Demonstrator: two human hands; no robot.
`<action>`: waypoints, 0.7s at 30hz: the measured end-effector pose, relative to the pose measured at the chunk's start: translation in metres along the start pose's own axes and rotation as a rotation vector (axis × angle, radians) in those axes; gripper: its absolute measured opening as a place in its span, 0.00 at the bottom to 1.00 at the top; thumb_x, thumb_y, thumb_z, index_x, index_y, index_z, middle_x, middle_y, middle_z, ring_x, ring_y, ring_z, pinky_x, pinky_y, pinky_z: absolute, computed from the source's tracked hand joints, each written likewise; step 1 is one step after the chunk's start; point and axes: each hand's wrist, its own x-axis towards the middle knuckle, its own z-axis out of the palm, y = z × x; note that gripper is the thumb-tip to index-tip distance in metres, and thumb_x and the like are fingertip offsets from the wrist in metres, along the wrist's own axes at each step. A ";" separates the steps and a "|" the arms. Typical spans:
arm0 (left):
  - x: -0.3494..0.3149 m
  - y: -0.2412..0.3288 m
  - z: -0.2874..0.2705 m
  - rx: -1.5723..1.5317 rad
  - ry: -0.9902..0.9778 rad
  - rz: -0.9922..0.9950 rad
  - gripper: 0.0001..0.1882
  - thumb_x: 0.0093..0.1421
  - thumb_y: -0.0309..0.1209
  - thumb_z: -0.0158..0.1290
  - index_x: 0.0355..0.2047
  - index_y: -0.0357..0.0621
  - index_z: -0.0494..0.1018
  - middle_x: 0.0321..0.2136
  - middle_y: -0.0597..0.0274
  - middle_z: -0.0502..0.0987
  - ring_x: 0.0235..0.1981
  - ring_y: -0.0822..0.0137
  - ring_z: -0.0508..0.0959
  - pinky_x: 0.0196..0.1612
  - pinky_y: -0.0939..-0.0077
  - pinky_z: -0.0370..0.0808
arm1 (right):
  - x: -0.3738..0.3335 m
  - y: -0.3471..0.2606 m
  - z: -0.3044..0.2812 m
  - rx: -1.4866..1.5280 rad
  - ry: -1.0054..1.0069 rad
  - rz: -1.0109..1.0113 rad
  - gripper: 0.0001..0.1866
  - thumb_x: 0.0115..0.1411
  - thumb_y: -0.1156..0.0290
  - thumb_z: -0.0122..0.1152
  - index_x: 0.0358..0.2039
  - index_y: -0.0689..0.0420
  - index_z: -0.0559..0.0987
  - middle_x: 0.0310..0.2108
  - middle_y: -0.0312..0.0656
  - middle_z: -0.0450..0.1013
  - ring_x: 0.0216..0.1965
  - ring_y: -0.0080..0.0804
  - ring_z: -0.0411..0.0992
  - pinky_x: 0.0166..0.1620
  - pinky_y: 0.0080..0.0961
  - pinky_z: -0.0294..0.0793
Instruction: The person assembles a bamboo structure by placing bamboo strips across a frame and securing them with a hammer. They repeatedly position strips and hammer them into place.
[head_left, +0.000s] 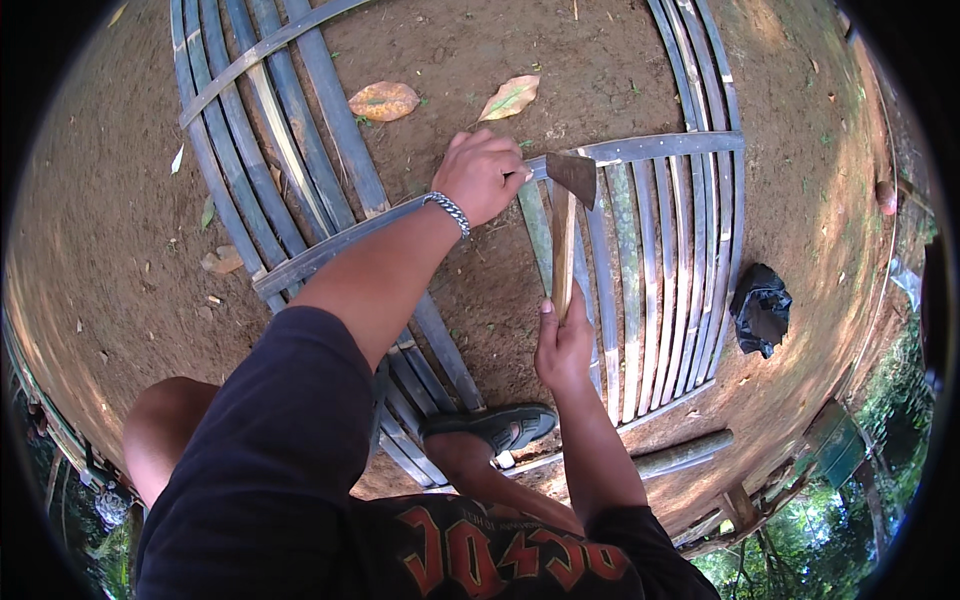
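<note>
My right hand (pixel 565 345) is wrapped round the lower wooden handle of a hatchet (pixel 563 245). Its dark metal head lies over a bamboo crosspiece (pixel 655 148). Just left of the head, my left hand (pixel 480 180) is pinched closed at the same crosspiece, a chain bracelet on its wrist. Whatever sits between those fingertips is too small to make out. Below the crosspiece, a greenish bamboo slat (pixel 537 225) runs toward me, beside several more slats (pixel 665 270) of the panel. My sandalled foot (pixel 492 428) rests by the panel's near edge.
More dark slats (pixel 235 130) extend at the far left. Dry leaves (pixel 384 101) lie on bare soil. A black plastic bag (pixel 761 310) stands right of the panel. Nearer, a bamboo length (pixel 685 455) lies on the ground. Greenery borders the right side.
</note>
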 end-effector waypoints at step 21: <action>0.000 0.003 -0.001 0.012 0.007 0.010 0.03 0.55 0.31 0.63 0.27 0.47 0.83 0.36 0.71 0.81 0.44 0.63 0.77 0.51 0.61 0.69 | 0.003 0.008 0.008 -0.020 0.056 -0.066 0.27 0.71 0.69 0.54 0.68 0.59 0.65 0.45 0.67 0.77 0.45 0.67 0.78 0.46 0.54 0.77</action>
